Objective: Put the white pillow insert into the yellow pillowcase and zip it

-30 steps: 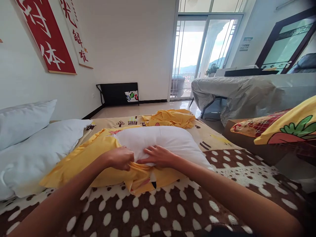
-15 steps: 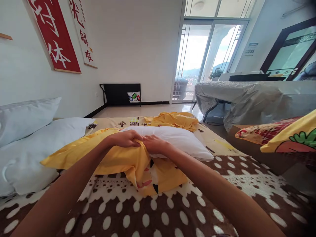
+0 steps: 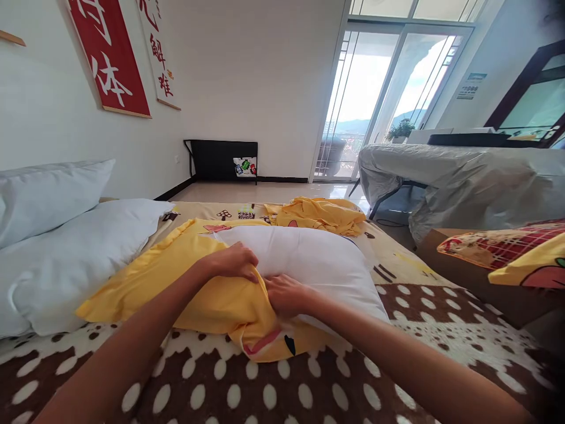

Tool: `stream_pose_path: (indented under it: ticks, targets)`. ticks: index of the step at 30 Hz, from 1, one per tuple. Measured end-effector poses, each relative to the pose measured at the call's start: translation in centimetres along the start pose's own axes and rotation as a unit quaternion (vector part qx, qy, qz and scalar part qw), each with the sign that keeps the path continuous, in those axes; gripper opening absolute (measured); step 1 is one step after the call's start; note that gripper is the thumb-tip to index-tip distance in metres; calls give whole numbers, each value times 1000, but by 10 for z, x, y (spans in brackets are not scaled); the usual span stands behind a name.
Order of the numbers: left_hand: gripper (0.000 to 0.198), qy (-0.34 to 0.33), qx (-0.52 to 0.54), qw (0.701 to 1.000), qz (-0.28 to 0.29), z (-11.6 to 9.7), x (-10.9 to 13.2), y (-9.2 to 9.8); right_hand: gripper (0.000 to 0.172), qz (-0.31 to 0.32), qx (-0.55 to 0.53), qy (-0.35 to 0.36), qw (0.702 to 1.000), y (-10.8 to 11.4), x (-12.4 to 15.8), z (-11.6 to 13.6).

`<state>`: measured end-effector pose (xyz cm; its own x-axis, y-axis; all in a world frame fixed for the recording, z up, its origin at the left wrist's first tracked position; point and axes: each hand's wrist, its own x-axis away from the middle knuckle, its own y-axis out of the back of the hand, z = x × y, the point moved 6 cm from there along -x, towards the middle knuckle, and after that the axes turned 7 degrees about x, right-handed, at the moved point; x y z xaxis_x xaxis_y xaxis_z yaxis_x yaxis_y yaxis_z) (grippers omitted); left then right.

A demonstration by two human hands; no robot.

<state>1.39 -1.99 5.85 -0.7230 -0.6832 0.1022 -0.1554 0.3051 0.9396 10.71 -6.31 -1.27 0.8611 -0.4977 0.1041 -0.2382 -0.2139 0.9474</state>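
Head view: I have the left hand (image 3: 233, 260) clamped on the open edge of the yellow pillowcase (image 3: 154, 285), fingers curled over the cloth. My right hand (image 3: 288, 295) lies against the white pillow (image 3: 309, 253) at that opening; fingertips hidden, so I cannot tell if they grip. Pillow rests mid-bed (image 3: 247, 400), short of the far edge, its left end covered by the case. Crumpled yellow cloth (image 3: 324, 215) near the far edge; two plain cushions (image 3: 79, 259) along the left edge.

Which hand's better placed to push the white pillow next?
Right, probably: the right hand is against the white pillow, while the left hand grips the edge of the yellow cover.
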Motion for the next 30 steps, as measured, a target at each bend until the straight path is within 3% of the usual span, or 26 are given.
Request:
stream_pose_path:
  ticks: [5, 8, 10, 15, 18, 21, 24, 28, 30]
  targets:
    - [31, 15, -100, 994, 47, 4, 35, 0, 25, -102, 43, 58, 992, 15, 22, 7]
    - [11, -9, -143, 990, -3, -1, 43, 2, 51, -150, 43, 67, 985, 27, 20, 2]
    - [17, -21, -148, 988, -38, -3, 46, 3, 61, -156, 34, 79, 984, 31, 11, 2]
    - [25, -17, -157, 983, -90, -3, 51, 10, 55, -133, 5, 99, 986, 33, -12, 3]
    - [24, -30, -165, 981, -96, -8, 50, 18, 48, -85, -4, 84, 993, 29, -22, 2]
    - [21, -39, -162, 982, -89, -10, 40, 25, 40, -19, -12, 78, 997, 22, -33, 3]
    - [18, -36, -146, 984, -95, -3, 26, 28, 42, 9, -47, 75, 996, 15, -41, 1]
    - [12, -3, -96, 986, -139, 21, 8, 19, 44, 37, -191, 46, 980, 6, -41, -10]
    - [9, 19, -91, 981, -171, 34, 5, 11, 38, 44, -313, 4, 949, 2, -37, -18]
